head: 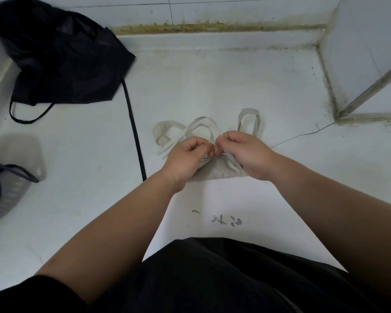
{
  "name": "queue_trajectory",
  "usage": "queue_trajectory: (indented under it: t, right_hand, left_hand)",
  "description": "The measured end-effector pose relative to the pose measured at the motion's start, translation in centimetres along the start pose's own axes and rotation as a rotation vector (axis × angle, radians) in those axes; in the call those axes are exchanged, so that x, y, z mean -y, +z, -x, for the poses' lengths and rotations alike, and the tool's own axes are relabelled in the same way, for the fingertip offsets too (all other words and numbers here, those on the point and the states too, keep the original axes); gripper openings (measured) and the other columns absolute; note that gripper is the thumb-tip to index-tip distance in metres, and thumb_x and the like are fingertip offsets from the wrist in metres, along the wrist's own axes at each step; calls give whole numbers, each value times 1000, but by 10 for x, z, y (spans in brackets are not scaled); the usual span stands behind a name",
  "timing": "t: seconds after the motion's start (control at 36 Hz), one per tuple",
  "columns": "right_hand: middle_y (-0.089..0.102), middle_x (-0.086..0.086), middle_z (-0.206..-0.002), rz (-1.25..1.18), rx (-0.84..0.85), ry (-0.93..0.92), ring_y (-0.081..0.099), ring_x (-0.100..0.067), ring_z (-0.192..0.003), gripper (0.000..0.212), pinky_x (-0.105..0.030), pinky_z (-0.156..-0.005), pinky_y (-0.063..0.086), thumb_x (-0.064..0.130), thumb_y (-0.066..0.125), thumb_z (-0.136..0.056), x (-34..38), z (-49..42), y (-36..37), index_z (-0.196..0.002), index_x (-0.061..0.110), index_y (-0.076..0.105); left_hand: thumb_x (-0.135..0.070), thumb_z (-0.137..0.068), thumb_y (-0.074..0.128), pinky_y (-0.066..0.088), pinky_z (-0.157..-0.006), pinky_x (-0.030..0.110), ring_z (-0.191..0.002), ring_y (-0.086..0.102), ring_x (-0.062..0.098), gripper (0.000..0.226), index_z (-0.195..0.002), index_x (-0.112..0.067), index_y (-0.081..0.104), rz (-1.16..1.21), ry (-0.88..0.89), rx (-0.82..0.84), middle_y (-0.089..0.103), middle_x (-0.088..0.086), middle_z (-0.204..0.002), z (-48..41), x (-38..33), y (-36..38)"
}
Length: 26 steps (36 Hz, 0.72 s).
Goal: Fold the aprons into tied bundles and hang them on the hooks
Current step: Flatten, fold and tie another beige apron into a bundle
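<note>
Head view: a grey slotted basket (0, 190) at the left edge, contents not visible. Beige apron (215, 169) lies bunched on the white surface (212, 82). Left hand (185, 157) and right hand (246, 152), knuckles up, both pinch its straps (199, 127). Black apron (61, 59) lies far left.

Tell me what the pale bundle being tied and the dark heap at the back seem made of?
Pale beige folded apron bundle: likely matte woven cotton, judging by soft creases and flat tape straps. Crumpled black apron: thin, faintly shiny cloth, maybe synthetic; it slumps limply.
</note>
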State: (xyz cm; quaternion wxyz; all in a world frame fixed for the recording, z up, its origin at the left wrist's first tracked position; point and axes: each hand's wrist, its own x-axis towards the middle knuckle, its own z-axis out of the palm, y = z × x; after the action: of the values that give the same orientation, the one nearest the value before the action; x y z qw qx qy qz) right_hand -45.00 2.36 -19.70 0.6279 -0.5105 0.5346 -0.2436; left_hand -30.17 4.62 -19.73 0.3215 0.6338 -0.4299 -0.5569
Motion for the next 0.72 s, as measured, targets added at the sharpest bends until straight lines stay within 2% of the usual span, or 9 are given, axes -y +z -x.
queue_trajectory:
  t: [0.08,0.17,0.19,0.28,0.39,0.53,0.58,0.67,0.72]
  right_hand:
    - [62,3,-76,114,65,25,56,-12,-84,27,-30,-93,43,22,53,-94,-1,0,3,-70,19,63]
    - [58,-1,-73,122,112,81,53,-14,-82,37,-27,-89,40,28,51,-96,1,1,-1,-62,18,62]
    - [57,-2,-72,115,103,86,52,-15,-80,38,-26,-86,39,29,51,-97,2,1,-1,-62,17,61]
    - [55,0,-68,117,20,74,48,-16,-75,38,-27,-81,37,30,49,-97,0,0,2,-64,15,58]
    - [55,3,-65,166,22,96,48,-14,-74,37,-28,-77,36,35,51,-95,2,0,2,-64,17,59]
    - [56,5,-65,180,58,90,50,-12,-76,37,-26,-80,37,38,54,-94,1,2,-1,-63,19,59]
    - [58,4,-66,146,60,110,51,-11,-74,37,-26,-79,38,36,54,-93,1,3,-2,-61,20,61]
    - [61,-2,-66,-128,116,225,54,-15,-74,36,-30,-83,41,22,49,-89,4,2,-8,-62,17,72]
    - [60,-2,-64,-127,133,240,54,-15,-71,35,-30,-82,41,20,51,-89,5,1,-11,-63,17,74]
  left_hand:
    - [-9,-89,52,38,-52,10,-57,51,-1,30,-62,-17,60,-35,-18,13,58,-16,-57,0,-4,2]
    - [-4,-89,50,42,-64,5,-69,60,-1,30,-63,-10,64,-45,0,152,66,-11,-67,3,-9,-1]
    - [-4,-89,51,42,-63,5,-65,59,-3,29,-64,-9,63,-39,-4,163,66,-11,-66,5,-10,-3]
    - [-14,-93,54,34,-48,14,-40,44,-3,23,-72,-8,59,-29,-32,164,57,-14,-61,10,-12,-10]
    - [-23,-97,53,29,-39,5,-31,40,-3,31,-69,-11,59,32,-21,114,44,-17,-37,15,-14,-7]
    - [-26,-94,59,26,-33,9,-29,35,0,34,-62,-16,53,43,-75,39,39,-15,-35,8,-12,-2]
    - [-25,-94,59,27,-34,10,-30,35,0,35,-61,-16,51,69,-89,49,40,-14,-36,7,-11,-3]
    - [-25,-95,57,29,-37,10,-33,37,1,33,-64,-13,50,69,-80,102,42,-14,-38,6,-9,-4]
    - [-25,-96,55,29,-38,9,-35,38,0,32,-67,-12,51,58,-65,148,43,-15,-40,6,-7,-6]
